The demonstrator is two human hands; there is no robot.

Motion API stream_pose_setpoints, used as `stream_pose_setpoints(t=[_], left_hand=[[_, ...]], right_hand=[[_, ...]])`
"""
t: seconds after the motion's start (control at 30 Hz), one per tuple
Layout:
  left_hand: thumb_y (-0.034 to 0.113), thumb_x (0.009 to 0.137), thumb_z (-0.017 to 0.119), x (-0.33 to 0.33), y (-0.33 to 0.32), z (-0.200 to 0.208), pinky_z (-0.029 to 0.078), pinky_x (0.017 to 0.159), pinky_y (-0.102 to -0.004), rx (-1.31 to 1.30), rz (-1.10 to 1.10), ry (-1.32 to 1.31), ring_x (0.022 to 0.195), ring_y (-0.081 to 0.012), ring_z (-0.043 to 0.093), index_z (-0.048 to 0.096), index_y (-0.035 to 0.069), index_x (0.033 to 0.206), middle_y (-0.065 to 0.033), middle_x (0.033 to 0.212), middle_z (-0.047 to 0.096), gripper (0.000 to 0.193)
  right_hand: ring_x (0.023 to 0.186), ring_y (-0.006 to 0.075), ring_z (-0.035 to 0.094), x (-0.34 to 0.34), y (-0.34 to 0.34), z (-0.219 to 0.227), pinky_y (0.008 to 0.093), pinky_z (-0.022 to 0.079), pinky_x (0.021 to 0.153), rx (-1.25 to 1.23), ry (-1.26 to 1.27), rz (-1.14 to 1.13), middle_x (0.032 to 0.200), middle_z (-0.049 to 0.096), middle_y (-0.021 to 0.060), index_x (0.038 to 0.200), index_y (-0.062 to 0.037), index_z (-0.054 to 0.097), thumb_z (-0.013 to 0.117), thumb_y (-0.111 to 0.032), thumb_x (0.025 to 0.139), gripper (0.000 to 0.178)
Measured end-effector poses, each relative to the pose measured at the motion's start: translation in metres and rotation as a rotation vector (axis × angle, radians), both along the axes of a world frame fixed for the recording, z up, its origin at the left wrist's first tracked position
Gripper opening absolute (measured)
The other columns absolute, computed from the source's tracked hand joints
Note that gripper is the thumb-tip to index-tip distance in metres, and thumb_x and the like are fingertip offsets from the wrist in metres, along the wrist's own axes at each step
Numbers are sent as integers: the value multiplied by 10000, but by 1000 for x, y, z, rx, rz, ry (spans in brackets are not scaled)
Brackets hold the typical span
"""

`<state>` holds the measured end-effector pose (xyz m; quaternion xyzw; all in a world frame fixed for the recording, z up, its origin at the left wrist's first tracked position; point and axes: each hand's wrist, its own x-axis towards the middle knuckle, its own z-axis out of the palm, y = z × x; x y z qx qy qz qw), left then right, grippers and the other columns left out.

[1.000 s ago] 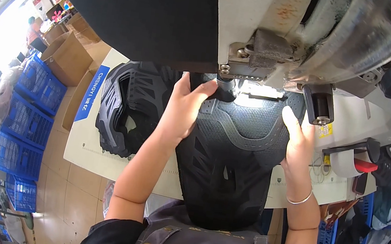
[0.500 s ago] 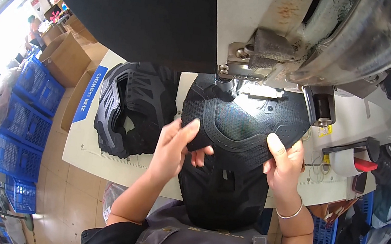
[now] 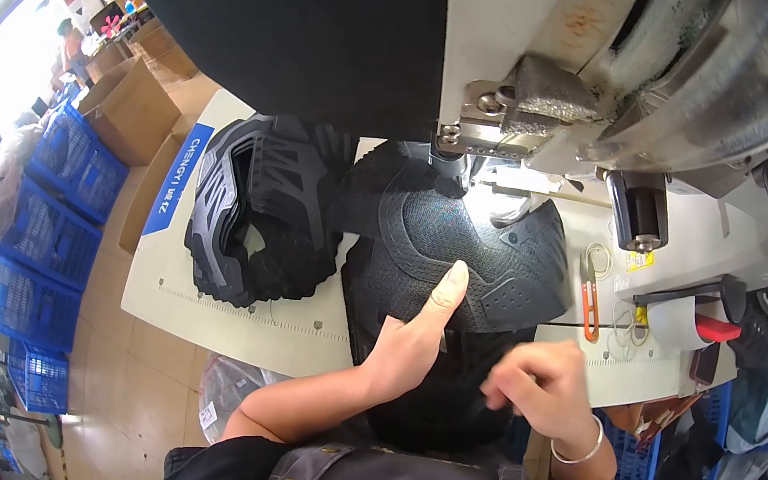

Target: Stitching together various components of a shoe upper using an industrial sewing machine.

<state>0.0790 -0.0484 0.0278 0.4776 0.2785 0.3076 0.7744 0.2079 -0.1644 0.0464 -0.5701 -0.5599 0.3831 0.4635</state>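
A black shoe upper [image 3: 435, 233] with a mesh middle and raised trim lies under the sewing machine head [image 3: 505, 129], lit by its lamp. My left hand [image 3: 413, 344] grips the upper's near edge, thumb stretched out on top and the other fingers hidden beneath. To the right and nearer to me, my right hand [image 3: 545, 388] is curled, apart from the upper's lit part and slightly blurred. Whether anything is between its fingers cannot be made out. More black material [image 3: 438, 407] hangs over the table's near edge under my hands.
A stack of black and grey shoe uppers [image 3: 259, 211] lies left on the pale table [image 3: 185, 310]. Orange-handled thread snips [image 3: 590, 301] lie right of the machine's work area. Blue crates [image 3: 47, 234] and cardboard boxes [image 3: 130, 113] stand on the floor at left. A person [image 3: 70, 49] is far left.
The upper has turned and shifted slightly left. My left hand has moved right along its near edge; my right hand has let go and drawn back toward me, uncovering the thread snips.
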Motion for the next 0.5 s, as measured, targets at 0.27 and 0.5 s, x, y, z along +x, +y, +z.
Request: stream_pose_setpoints(t=[0.27, 0.5], left_hand=[[181, 884, 491, -4, 9, 0, 394, 844, -244, -294, -23, -216, 982, -85, 513, 567, 28, 1074, -21, 1078, 562, 256], [153, 875, 495, -10, 27, 0, 399, 835, -252, -109, -50, -238, 935, -96, 516, 543, 10, 1069, -23, 1037, 560, 246]], right_hand=[[793, 69, 533, 80, 47, -19, 176, 404, 719, 257, -119, -568, 923, 571, 47, 954, 7, 535, 492, -141, 854, 183], [745, 33, 507, 72, 42, -6, 158, 397, 670, 297, 272, -431, 836, 577, 0, 1008, 16, 542, 549, -40, 810, 207]])
